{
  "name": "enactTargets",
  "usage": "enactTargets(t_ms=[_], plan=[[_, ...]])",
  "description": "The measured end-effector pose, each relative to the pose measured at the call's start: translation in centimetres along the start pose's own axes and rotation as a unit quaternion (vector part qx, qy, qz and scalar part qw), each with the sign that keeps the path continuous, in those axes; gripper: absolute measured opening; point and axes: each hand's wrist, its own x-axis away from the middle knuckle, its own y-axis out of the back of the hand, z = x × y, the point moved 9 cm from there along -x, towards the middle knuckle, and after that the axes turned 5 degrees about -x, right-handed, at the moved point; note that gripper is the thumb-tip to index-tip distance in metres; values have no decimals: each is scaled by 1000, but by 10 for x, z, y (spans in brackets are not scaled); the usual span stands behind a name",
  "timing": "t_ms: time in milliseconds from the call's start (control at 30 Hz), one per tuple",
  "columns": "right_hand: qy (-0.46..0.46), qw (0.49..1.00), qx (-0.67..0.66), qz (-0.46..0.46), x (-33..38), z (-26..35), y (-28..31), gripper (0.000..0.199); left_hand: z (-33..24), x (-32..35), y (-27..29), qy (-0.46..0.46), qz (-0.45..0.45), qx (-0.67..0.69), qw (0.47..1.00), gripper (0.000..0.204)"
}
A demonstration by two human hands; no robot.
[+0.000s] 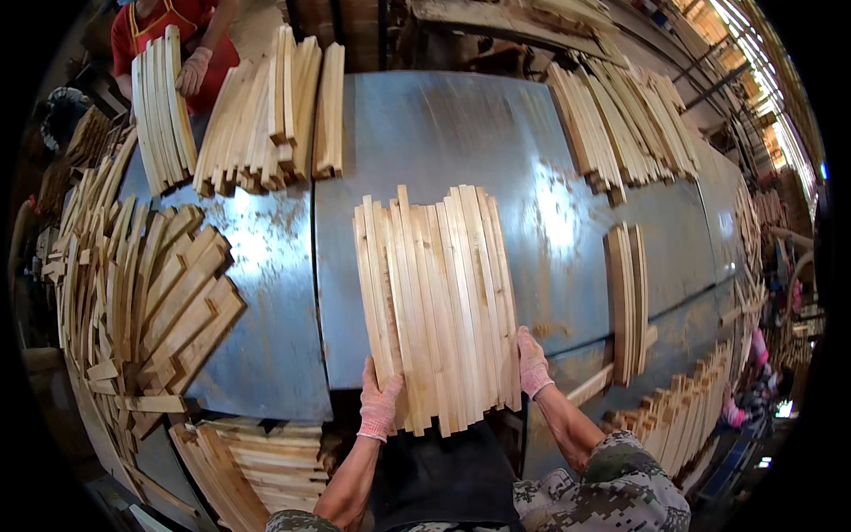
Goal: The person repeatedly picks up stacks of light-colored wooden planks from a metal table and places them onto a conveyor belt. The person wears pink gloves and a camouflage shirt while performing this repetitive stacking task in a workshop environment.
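A row of pale wooden strips (439, 301) lies side by side in front of me on a metal-topped table (425, 124), their near ends uneven and reaching past the table's edge. My left hand (379, 404), in a pinkish work glove, grips the row's left side near its lower corner, thumb lying over the outer strips. On the opposite side my right hand (533, 362), gloved alike, presses against the outermost strip with its fingers pointing up along it. Between them the strips are squeezed together. The undersides of both hands are hidden.
Strip stacks (257, 124) stand at the far left, where a co-worker's gloved hand (194, 71) rests by one bundle. A loose pile (151, 284) covers the left side. More bundles lie far right (620, 124), and a short stack (628, 301) stands right of me.
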Motion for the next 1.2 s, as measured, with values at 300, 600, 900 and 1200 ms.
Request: enactTargets(t_ms=[300, 600, 900, 1200], plan=[[-27, 990, 133, 31, 92, -65, 40, 70, 79, 81, 45, 74, 18, 212, 974, 67], [-169, 982, -12, 82, 30, -89, -4, 68, 125, -6, 30, 233, 73, 266, 932, 61], [-152, 944, -147, 253, 56, -76, -7, 64, 107, 55, 14, 266, -4, 270, 925, 71], [-97, 928, -57, 354, 42, -68, -40, 82, 77, 155, 77, 101, -75, 268, 955, 70]])
